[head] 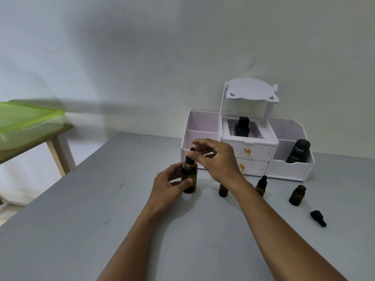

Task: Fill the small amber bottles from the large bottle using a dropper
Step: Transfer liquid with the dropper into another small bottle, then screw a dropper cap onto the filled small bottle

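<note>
Counter edges: the grey counter (81,220) is reaching back to the wall; its left edge is slanting away toward the far corner, with floor showing beyond it.
Open room: bare surface is lying left of the forearms and in front of them.
Left grip (172,183): is curling round the large amber bottle (190,179), thumb across the front, and holding it upright; cannot tell whether the base is touching the counter.
Right grip (215,157): thumb and forefinger are pinching the black dropper (189,159) at the large bottle's neck, the other fingers arching loosely above.
Small bottles: 3 are standing right of the large bottle. The hidden-top bottle (223,190) is showing only its body below the right wrist. The capped bottle (261,186) is standing just beside the right forearm. The open bottle (297,195) is standing apart, further right.
Loose dropper cap (318,218): is lying on its side near the open bottle.
Behind the hands: a white organizer (253,157) with 2 drawers is standing at the wall, a Kahf bottle (298,151) leaning in its right compartment.
Left, off the counter: a wooden side table (56,151) is carrying a green-lidded box (26,118).
</note>
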Demonstrator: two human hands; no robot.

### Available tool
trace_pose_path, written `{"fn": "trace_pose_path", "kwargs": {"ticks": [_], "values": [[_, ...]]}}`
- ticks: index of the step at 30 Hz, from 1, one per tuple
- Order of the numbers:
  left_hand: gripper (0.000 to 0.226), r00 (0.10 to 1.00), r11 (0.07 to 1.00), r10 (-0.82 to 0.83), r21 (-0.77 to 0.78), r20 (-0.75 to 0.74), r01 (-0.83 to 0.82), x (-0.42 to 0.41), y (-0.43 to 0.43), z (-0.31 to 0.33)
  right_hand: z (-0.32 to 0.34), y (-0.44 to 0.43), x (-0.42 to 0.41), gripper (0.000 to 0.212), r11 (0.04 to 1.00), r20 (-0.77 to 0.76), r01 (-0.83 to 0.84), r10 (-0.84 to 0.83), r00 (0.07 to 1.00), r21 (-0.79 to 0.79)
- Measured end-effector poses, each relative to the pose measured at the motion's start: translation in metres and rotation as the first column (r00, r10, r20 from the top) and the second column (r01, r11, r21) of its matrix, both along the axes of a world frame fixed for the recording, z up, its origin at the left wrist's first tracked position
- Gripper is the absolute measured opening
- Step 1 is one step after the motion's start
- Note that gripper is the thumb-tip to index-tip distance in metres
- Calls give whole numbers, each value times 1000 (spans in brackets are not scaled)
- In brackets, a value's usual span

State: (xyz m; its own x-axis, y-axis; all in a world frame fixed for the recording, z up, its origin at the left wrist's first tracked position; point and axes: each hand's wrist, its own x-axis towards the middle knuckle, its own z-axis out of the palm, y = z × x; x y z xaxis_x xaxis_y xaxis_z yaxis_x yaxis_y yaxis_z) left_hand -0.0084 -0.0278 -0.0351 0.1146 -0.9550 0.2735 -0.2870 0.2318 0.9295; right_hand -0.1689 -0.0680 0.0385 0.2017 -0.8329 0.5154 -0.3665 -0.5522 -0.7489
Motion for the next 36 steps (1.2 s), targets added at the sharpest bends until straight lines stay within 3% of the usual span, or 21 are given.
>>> {"fn": "trace_pose_path", "kwargs": {"ticks": [2,5,9,12,16,19,23,27,30,33,36], "values": [[51,1000,999,19,-43,4,-19,-1,1,-2,0,7,-11,29,999,63,15,-13,998,-36],[60,985,964,175,-205,4,-171,-4,5,0,0,21,-42,23,986,124,86,-68,990,-140],[36,921,814,390,-470,4,-342,-19,15,12,-2,36,-104,13,933,188,271,-230,955,-237],[20,902,716,420,-646,98,-263,-43,28,18,-11,50,-154,11,877,201,431,-392,898,-212],[13,956,695,255,-715,144,-78,-93,45,19,-32,66,-211,11,819,152,571,-558,816,-61],[13,981,767,61,-637,186,73,-136,54,15,-40,74,-244,10,772,20,618,-627,779,146],[19,977,901,-130,-390,167,187,-187,53,3,-47,81,-266,15,745,-100,578,-582,807,332],[36,977,973,-198,-107,80,206,-225,38,-4,-52,80,-260,35,724,-203,534,-499,842,436],[47,982,983,-186,10,29,186,-242,22,-4,-54,76,-260,33,723,-247,545,-487,838,425],[56,981,979,-195,68,26,192,-252,9,-5,-53,72,-262,28,718,-190,575,-549,814,392],[63,976,973,-211,101,45,206,-261,-3,-4,-47,67,-265,28,720,-6,596,-636,771,356]]}}
